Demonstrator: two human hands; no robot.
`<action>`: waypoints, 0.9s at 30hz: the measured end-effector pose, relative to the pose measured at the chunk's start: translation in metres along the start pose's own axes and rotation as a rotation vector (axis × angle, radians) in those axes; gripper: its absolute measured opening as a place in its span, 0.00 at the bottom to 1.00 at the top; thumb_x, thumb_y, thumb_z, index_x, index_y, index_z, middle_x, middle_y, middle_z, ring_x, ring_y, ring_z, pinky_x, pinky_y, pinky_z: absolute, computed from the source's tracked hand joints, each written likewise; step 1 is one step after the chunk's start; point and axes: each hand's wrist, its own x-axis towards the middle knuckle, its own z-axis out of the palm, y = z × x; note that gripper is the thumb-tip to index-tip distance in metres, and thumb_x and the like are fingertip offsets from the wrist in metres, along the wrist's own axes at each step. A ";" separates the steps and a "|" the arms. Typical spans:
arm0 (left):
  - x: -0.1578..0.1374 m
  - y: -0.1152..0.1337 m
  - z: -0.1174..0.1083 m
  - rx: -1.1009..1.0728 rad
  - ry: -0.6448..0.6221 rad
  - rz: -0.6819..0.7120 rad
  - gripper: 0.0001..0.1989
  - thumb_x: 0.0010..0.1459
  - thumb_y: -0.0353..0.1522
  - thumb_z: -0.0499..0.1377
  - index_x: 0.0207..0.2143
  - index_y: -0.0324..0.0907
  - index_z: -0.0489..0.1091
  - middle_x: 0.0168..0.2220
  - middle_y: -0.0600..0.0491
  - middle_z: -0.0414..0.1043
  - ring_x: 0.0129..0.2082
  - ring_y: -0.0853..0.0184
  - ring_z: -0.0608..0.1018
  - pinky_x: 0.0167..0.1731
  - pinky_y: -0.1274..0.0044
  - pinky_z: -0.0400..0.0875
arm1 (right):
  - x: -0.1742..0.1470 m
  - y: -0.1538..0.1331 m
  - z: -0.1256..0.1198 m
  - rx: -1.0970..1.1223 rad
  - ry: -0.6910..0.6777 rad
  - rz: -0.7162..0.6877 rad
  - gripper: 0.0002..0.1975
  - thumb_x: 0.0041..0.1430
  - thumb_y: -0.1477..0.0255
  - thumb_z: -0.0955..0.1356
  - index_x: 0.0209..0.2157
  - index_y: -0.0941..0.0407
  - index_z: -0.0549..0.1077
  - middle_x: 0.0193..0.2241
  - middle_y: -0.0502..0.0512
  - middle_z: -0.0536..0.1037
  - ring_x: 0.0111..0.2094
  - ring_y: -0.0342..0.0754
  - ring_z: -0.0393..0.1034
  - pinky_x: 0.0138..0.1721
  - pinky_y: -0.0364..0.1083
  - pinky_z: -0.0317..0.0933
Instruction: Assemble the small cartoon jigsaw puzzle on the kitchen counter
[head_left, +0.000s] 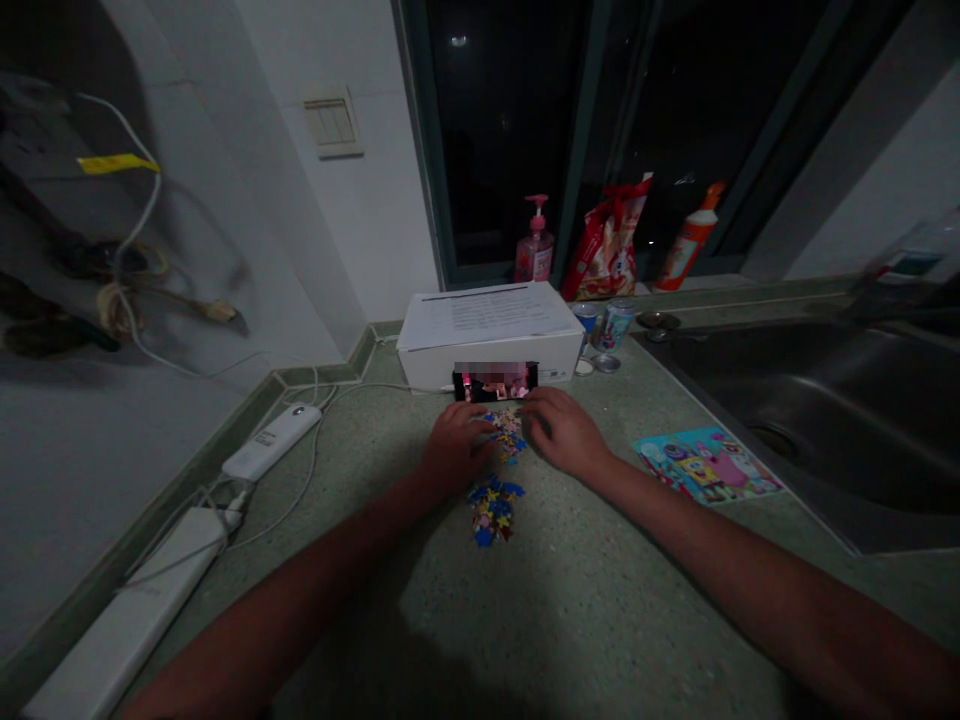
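Note:
Small jigsaw puzzle pieces (pixel 508 430) in blue, yellow and pink lie heaped on the countertop between my two hands. My left hand (pixel 457 438) rests along the heap's left side, fingers stretched toward it and apparently touching its edge. On the right, my right hand (pixel 564 428) curves around the heap with thumb and fingers apart; no held piece shows. Nearer to me lies a second heap of puzzle pieces (pixel 493 510), blue, yellow and brown. Just beyond my fingertips a phone (pixel 495 383) with a lit screen leans on a white box (pixel 427 367).
A colourful cartoon picture sheet (pixel 709 465) lies right, beside the metal sink (pixel 817 400). Cans (pixel 615 325) stand by the box. A pump bottle (pixel 534 245), red bag (pixel 607 245) and orange bottle (pixel 686 245) line the window. Cables and a power strip (pixel 142 610) run left.

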 end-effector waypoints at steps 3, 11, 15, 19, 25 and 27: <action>0.002 -0.002 0.001 0.017 -0.037 0.013 0.11 0.62 0.33 0.66 0.47 0.45 0.80 0.51 0.45 0.77 0.54 0.54 0.75 0.58 0.57 0.70 | 0.005 -0.006 0.002 -0.003 -0.061 -0.045 0.11 0.65 0.78 0.66 0.45 0.56 0.78 0.49 0.64 0.80 0.54 0.60 0.73 0.57 0.61 0.69; 0.009 0.000 0.007 0.029 -0.060 -0.025 0.08 0.61 0.33 0.67 0.43 0.43 0.81 0.47 0.46 0.77 0.51 0.54 0.75 0.55 0.61 0.71 | 0.023 -0.018 0.019 0.060 -0.066 -0.116 0.11 0.64 0.80 0.66 0.43 0.55 0.78 0.45 0.61 0.81 0.50 0.57 0.74 0.54 0.59 0.70; 0.010 0.002 0.005 0.004 -0.084 -0.036 0.08 0.60 0.33 0.68 0.43 0.44 0.81 0.47 0.47 0.77 0.51 0.54 0.76 0.56 0.60 0.71 | 0.019 -0.017 0.023 0.095 -0.040 -0.104 0.12 0.63 0.81 0.66 0.44 0.54 0.77 0.47 0.61 0.80 0.52 0.58 0.74 0.55 0.60 0.70; 0.011 0.002 0.005 -0.017 -0.094 -0.048 0.10 0.59 0.32 0.68 0.44 0.43 0.80 0.47 0.47 0.78 0.51 0.54 0.76 0.56 0.60 0.71 | 0.016 -0.016 0.022 0.112 -0.096 -0.113 0.12 0.63 0.81 0.66 0.45 0.54 0.76 0.47 0.61 0.80 0.52 0.58 0.73 0.55 0.60 0.70; 0.012 0.002 0.008 -0.027 -0.106 -0.037 0.09 0.60 0.31 0.66 0.44 0.44 0.80 0.48 0.46 0.78 0.53 0.53 0.76 0.59 0.59 0.70 | 0.020 -0.015 0.025 0.138 -0.117 -0.090 0.14 0.63 0.81 0.66 0.46 0.54 0.76 0.47 0.62 0.80 0.52 0.59 0.73 0.54 0.62 0.70; 0.013 0.003 0.008 -0.036 -0.116 -0.043 0.09 0.60 0.30 0.66 0.43 0.44 0.80 0.49 0.46 0.78 0.53 0.53 0.76 0.59 0.58 0.70 | 0.021 -0.014 0.026 0.146 -0.123 -0.089 0.15 0.62 0.81 0.66 0.47 0.53 0.76 0.47 0.61 0.80 0.52 0.59 0.73 0.54 0.62 0.70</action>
